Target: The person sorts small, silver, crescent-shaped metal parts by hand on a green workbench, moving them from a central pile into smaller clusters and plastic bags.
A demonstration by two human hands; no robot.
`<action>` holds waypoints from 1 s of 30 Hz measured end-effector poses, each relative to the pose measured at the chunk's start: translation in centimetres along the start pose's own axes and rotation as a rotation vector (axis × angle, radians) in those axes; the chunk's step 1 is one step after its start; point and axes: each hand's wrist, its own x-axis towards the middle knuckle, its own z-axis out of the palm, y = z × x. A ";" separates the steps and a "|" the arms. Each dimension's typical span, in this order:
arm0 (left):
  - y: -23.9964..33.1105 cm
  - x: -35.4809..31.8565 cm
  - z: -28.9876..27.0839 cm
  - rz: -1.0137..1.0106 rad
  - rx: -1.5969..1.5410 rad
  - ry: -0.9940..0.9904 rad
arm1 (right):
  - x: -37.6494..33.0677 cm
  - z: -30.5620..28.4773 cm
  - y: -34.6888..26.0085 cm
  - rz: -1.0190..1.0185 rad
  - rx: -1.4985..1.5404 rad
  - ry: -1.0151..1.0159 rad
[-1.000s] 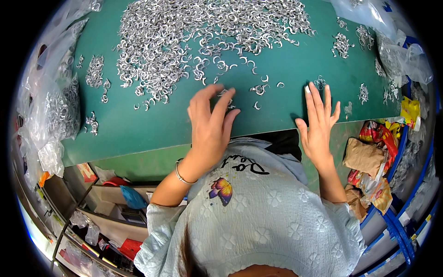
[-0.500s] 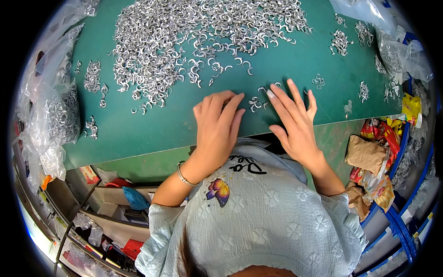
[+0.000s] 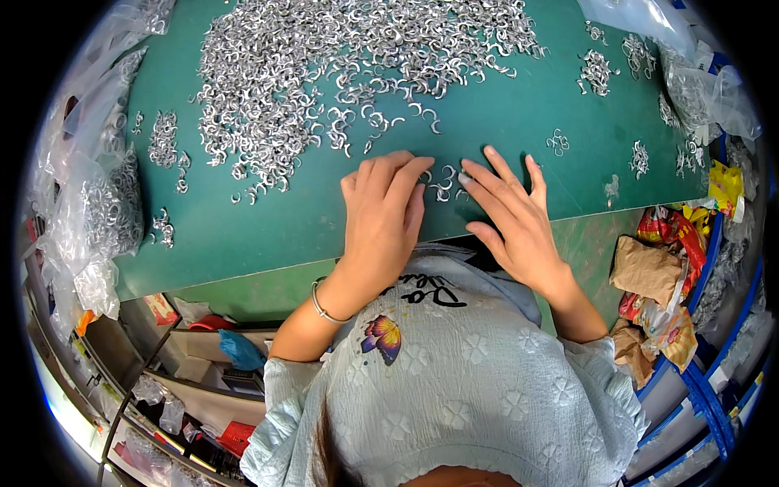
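Across a green tabletop (image 3: 300, 235), we see a broad heap of curved silvery pieces (image 3: 260, 89) spread beyond the left grip (image 3: 378, 203), while the right grip (image 3: 517, 209) has swung in from beside a small ring cluster (image 3: 557, 143), now out past its fingertips. That shift, we judge, puts a few loose curved pieces (image 3: 444, 193) within reach of both hands: they lie on the surface between the two grips, just beside the right fingertips. The right is spread flat and loose, with nothing visibly held; the left is bent, thumb near forefinger, and we cannot tell whether a piece is pinched there. As for writing, a pale shirt (image 3: 454, 373), nearer the wearer than either grip, carries dark script lettering (image 3: 436, 294) across its front, and well to the right of the right grip we spot a printed red packet (image 3: 661, 231), its print too small and warped for us to make out
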 end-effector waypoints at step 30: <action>1.6 -0.3 -0.8 -0.214 -0.548 -0.090 | 1.9 1.4 -1.6 -0.146 0.332 0.430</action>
